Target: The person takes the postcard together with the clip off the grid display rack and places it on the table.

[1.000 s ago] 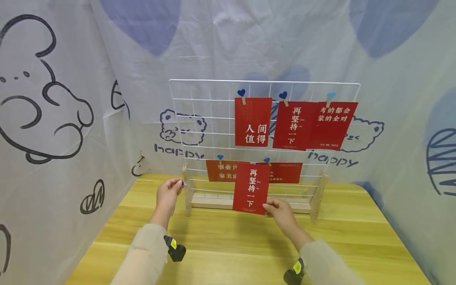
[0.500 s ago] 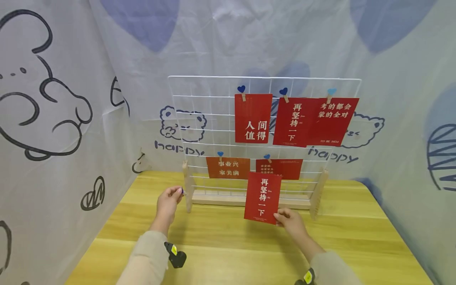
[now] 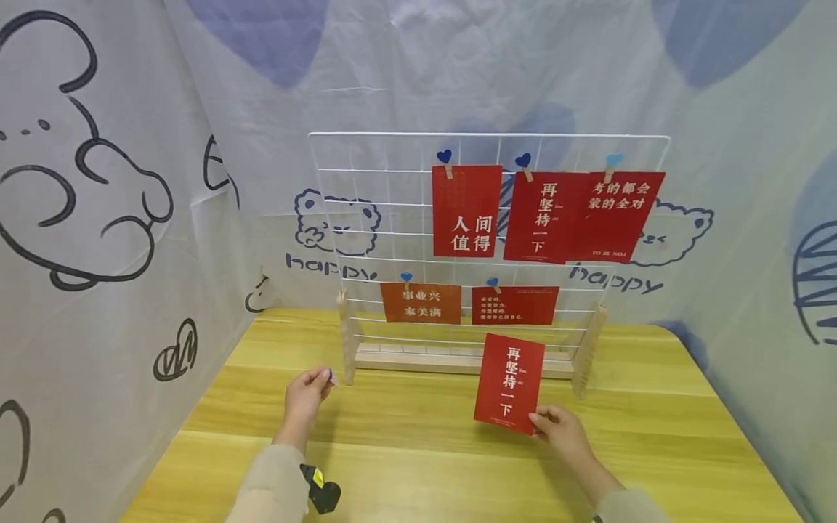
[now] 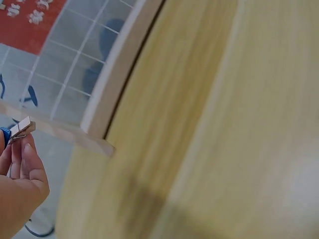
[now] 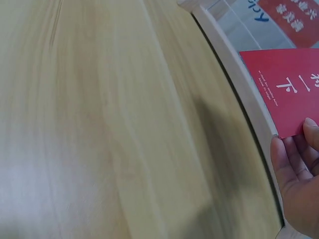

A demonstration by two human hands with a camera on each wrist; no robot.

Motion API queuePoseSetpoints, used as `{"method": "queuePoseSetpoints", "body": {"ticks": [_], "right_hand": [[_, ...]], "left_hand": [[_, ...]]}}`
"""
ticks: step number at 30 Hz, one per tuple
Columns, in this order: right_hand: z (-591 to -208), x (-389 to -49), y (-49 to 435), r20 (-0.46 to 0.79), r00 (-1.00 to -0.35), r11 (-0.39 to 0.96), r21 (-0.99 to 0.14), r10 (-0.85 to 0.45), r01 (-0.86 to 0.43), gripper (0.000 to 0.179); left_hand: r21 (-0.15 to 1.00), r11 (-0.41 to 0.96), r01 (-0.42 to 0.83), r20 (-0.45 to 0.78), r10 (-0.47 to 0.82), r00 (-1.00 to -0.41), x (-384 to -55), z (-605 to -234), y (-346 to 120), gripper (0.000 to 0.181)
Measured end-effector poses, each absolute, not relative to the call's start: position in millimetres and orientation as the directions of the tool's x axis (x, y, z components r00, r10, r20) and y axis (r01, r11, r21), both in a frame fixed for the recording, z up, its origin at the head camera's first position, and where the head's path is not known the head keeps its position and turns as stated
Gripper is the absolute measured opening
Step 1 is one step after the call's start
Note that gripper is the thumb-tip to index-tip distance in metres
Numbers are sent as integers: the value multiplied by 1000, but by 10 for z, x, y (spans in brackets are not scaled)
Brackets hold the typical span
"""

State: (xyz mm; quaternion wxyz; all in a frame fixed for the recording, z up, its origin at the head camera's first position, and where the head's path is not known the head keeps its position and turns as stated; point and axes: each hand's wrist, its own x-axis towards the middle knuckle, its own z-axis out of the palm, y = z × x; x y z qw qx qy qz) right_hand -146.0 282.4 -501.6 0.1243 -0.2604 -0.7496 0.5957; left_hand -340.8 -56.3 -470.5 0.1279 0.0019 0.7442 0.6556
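My left hand [image 3: 306,398] pinches a small wooden clothespin [image 4: 23,128] with a dark blue heart on it, in front of the rack's left foot. Between thumb and fingers, my right hand [image 3: 564,434] holds a red card [image 3: 510,383] with white lettering by its lower right corner. The card is slightly tilted and held in front of the white wire grid rack [image 3: 386,218], apart from it. Only the card's lower part shows in the right wrist view, gripped by the right thumb [image 5: 311,130].
Clipped on the grid's upper part are red cards, among them a left one [image 3: 466,196], under heart clothespins. Lower hang an orange card [image 3: 421,303] and another red card [image 3: 523,305]. The rack's wooden base [image 3: 418,362] stands on the wooden table [image 3: 405,436], before a printed cloth.
My right hand has drawn the red card right and down, away from the lower hanging cards, which are now uncovered. The left hand has lowered slightly, still pinching the clothespin.
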Motion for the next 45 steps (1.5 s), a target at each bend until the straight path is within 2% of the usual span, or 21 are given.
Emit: {"method": "queuePoseSetpoints", "body": {"ticks": [16,28,32,40,45], "right_hand": [[-5243,-1134,3056,-188,-786,89,-952,589,294,19],[-5380,-923,3209,-306,-743,-180,-952,595,248,17],[-5412,-858,3272,-346,-731,-234,-938,588,256,21],[-5450,-750,3396,-375,-718,-241,-927,586,287,39],[-5484,-705,3443,-366,-723,-227,-931,586,287,32]], "left_hand": [[970,138,-200,-215,105,-971,-3278,-5043,-708,35],[972,120,-204,-215,84,-973,-3266,-5129,-759,32],[971,123,-207,-217,79,-973,-3281,-5149,-775,33],[965,140,-223,-235,75,-969,-3303,-5173,-797,33],[964,135,-227,-238,69,-969,-3299,-5174,-792,33]]}}
